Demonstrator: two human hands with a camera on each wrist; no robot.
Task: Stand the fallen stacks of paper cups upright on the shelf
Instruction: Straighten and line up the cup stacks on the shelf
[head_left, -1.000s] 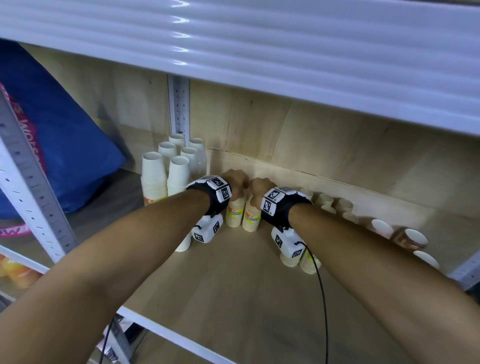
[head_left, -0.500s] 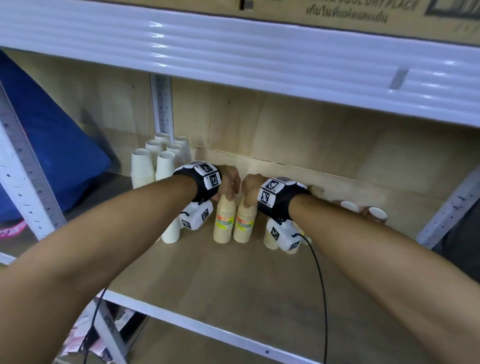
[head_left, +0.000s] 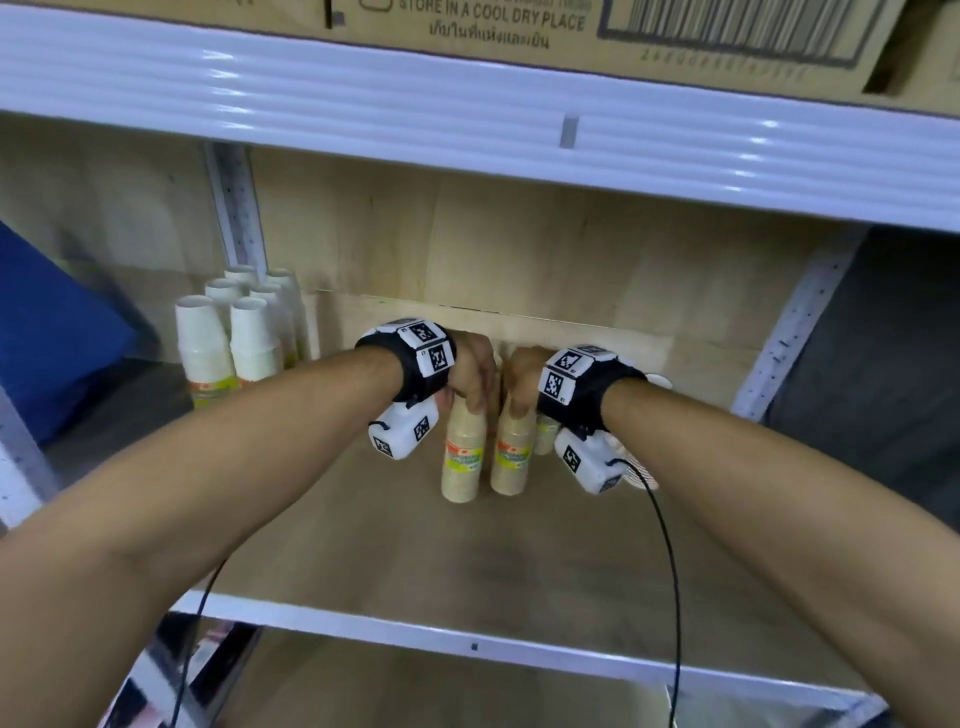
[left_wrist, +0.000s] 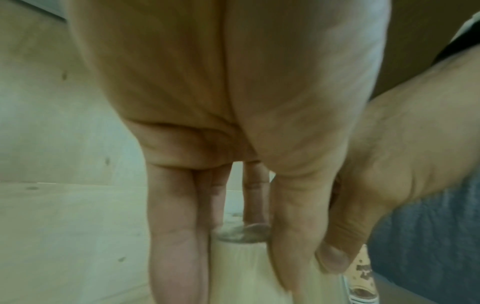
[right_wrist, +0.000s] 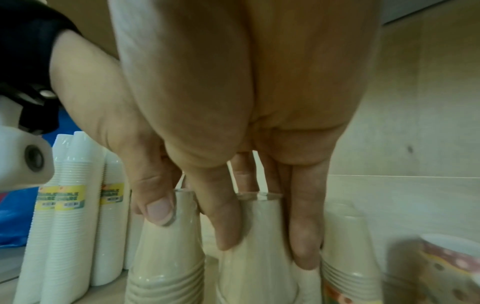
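Gripping one tan stack of paper cups (head_left: 461, 457) near its top with my left hand (head_left: 470, 371), I have the fingers curled down one side and the thumb on the other, because a tall wrapped stack tips from the top and that is where I can steady it. My right hand (head_left: 522, 376) does the same with the second tan stack (head_left: 511, 452), fingers pinching its upper end from above. Both stacks stand upright on the shelf board (head_left: 395, 545), just beside each other, so they can brace one another. The white stacks (head_left: 228, 348) at the back left already stand in a tight cluster, which I judge is the pattern to match. More cups (head_left: 641, 470) sit behind my right wrist, partly hidden; I cannot tell whether all of them are upright. I keep hold from above so that each base can settle flat under my grip.
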